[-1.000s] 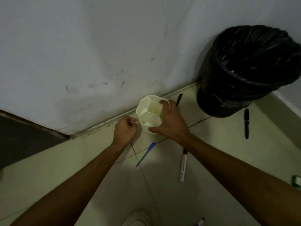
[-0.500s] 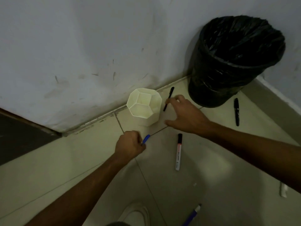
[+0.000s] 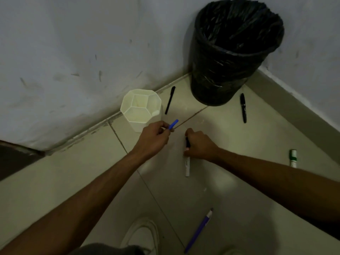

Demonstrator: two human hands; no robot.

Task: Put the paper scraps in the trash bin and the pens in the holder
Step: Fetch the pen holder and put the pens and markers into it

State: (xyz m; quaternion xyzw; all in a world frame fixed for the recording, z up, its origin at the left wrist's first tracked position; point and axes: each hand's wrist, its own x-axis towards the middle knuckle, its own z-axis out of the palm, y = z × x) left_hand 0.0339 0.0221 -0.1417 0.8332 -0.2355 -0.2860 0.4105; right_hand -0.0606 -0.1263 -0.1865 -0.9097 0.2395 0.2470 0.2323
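A cream, multi-compartment pen holder stands on the floor against the wall. My left hand is closed around a blue pen, whose cap sticks out just right of the holder. My right hand grips a white marker with a black cap that still lies on the tiles. Loose on the floor lie a thin black pen, a black marker, a green-and-white marker and a purple pen. The black-lined trash bin stands in the corner.
Two scuffed white walls meet behind the bin, with a skirting strip along the right one. A dark panel shows at the far left edge. My white shoe is at the bottom of the view on the pale tiled floor.
My left hand has lifted the blue pen off the floor toward the holder. My right hand has come back from near the thin black pen and closed on the white marker.
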